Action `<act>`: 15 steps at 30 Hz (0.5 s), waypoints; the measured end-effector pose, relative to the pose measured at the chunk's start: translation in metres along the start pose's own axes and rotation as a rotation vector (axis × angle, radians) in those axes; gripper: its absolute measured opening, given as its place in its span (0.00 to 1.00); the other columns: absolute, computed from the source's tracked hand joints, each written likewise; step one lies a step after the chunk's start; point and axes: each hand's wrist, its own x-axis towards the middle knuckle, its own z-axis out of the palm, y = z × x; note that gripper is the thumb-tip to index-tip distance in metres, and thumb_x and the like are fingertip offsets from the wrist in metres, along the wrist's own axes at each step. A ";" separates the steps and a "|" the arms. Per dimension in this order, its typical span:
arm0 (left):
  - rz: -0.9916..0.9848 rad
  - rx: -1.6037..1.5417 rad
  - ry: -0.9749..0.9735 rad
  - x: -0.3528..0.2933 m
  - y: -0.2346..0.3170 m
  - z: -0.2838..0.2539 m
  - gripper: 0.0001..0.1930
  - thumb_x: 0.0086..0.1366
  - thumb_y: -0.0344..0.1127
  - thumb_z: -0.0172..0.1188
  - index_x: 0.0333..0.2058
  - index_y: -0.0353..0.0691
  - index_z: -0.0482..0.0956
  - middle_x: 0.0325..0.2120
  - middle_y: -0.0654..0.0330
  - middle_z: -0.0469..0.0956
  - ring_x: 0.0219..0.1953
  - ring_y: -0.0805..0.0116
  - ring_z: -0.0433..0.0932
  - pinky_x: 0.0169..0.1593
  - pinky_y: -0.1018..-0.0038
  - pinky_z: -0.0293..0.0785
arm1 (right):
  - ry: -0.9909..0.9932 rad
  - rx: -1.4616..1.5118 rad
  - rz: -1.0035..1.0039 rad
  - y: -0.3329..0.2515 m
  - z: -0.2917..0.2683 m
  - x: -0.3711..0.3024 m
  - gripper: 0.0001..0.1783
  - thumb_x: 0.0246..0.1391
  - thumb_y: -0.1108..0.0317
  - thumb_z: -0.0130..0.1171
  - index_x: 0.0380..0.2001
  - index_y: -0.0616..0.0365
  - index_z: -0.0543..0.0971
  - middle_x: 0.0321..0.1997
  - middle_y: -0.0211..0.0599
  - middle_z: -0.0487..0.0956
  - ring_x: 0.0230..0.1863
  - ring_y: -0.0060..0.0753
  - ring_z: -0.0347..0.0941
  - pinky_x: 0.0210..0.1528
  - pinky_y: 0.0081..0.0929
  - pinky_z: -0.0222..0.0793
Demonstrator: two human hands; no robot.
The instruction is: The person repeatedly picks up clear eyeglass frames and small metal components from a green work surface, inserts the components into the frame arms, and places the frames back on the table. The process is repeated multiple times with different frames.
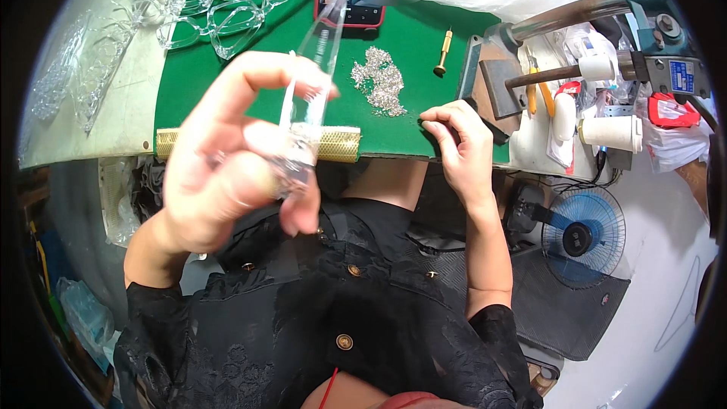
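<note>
- Transparent, crinkled plastic packets (64, 68) lay on the white tabletop (136, 125), left of the dark green flat mat (413, 60).
- Clear plastic spectacle frames (227, 15) lay heaped over the mat's far left corner.
- The left hand (235, 151) was raised above the mat's near left part, its thumb and fingers clamped on a clear, shiny plastic piece (309, 106), which stood tilted up over the mat with its far end blurred.
- A gold, textured strip (341, 144) ran along the mat's near edge, partly hidden behind the left hand.
- A red-edged phone (363, 17) lay at the mat's far edge.
- Small, silvery bits (382, 83) sat in a loose pile near the mat's middle.
- A slim, gold-coloured screwdriver (445, 49) lay on the mat's far right part.
- The right hand (466, 148) rested at the mat's near right edge, thumb and forefinger bent close together; whether they pinched anything, I could not tell.
- A white cup (612, 133) lay on its side, right of the mat.
</note>
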 end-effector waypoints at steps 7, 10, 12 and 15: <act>0.200 0.251 -0.175 0.011 -0.030 -0.015 0.41 0.59 0.50 0.64 0.58 0.27 0.53 0.55 0.45 0.63 0.30 0.64 0.79 0.33 0.72 0.76 | -0.035 -0.087 -0.042 -0.009 0.006 0.003 0.08 0.45 0.80 0.61 0.31 0.60 0.78 0.29 0.37 0.73 0.29 0.37 0.73 0.31 0.30 0.69; 0.225 0.196 -0.107 0.013 -0.033 -0.013 0.42 0.59 0.51 0.64 0.58 0.26 0.53 0.55 0.46 0.64 0.30 0.65 0.79 0.34 0.72 0.76 | -0.061 -0.139 -0.071 -0.008 0.007 0.005 0.08 0.45 0.80 0.60 0.31 0.59 0.78 0.29 0.37 0.72 0.30 0.40 0.72 0.31 0.32 0.68; 0.227 0.176 -0.079 0.014 -0.034 -0.014 0.42 0.59 0.51 0.63 0.58 0.26 0.53 0.54 0.46 0.65 0.30 0.65 0.79 0.34 0.72 0.76 | -0.078 -0.161 -0.077 -0.008 0.007 0.005 0.07 0.45 0.81 0.59 0.30 0.60 0.77 0.30 0.37 0.72 0.31 0.41 0.72 0.32 0.33 0.68; 0.222 0.178 -0.069 0.014 -0.035 -0.017 0.42 0.59 0.52 0.63 0.58 0.25 0.52 0.53 0.46 0.66 0.30 0.65 0.78 0.34 0.72 0.76 | -0.084 -0.177 -0.090 -0.008 0.006 0.005 0.06 0.45 0.80 0.60 0.29 0.60 0.76 0.30 0.37 0.72 0.31 0.41 0.72 0.33 0.33 0.68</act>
